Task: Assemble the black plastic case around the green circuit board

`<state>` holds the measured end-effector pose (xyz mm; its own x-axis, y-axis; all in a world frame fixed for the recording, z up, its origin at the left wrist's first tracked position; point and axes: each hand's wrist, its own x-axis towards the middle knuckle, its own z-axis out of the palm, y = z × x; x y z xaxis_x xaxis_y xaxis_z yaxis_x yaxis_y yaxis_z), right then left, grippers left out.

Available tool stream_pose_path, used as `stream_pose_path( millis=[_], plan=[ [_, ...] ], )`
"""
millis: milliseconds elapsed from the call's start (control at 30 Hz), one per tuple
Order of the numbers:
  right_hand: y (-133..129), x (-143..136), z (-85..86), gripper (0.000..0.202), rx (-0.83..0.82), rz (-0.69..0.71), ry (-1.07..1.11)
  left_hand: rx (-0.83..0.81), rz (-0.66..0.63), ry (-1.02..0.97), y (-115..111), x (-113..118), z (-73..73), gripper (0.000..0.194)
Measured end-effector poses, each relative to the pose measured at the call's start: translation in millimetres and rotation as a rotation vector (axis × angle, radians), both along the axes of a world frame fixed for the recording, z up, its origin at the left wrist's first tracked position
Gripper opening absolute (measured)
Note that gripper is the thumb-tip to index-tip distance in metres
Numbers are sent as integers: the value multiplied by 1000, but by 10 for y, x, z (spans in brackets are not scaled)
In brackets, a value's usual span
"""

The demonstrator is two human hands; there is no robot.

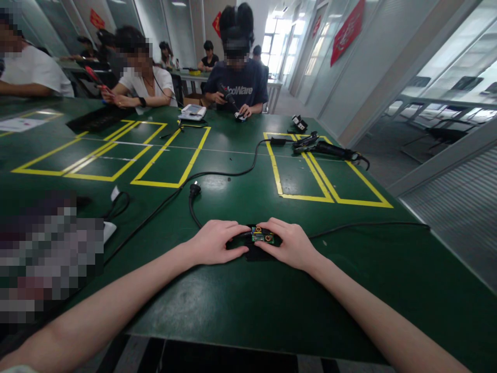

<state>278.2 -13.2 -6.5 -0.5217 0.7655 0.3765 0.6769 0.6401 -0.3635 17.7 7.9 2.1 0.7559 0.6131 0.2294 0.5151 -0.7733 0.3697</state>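
A small green circuit board with copper-coloured ring coils sits between my hands, just over a black piece that looks like part of a casing. My right hand pinches the board's right end between thumb and fingers. From the other side, my left hand curves in with its index fingertip at the board's left edge and its thumb by the black piece. A black cable with a plug runs under my left hand, and dark wiring shows between its fingers. Another black cable leads off to the right.
Yellow tape marks rectangles on the green table. A long black cable crosses it. A black tool-like device lies at the right; a white box stands at the far side. Across the table, a person handles parts; others sit left.
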Motion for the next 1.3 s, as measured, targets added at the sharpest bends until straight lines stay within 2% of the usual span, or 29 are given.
stream_pose_path(
  millis=[167,400,733,1033,1133,1300],
  plan=[
    [18,22,12,24,4,61,5,41,38,56,4,2,21,48],
    [17,34,29,24,12,156,18,89,129,161,14,5,55,68],
    [28,31,3,24,-9,62,52,78,130,126,25,-7,37,71],
    [59,55,-15,23,-25,-35,122,-13,132,69,47,-27,49,70],
    [57,60,-4,22,7,-29,157,-25,135,49,45,-28,41,78],
    [25,55,23,24,38,59,112,-19,131,46,49,-32,26,83]
  ],
)
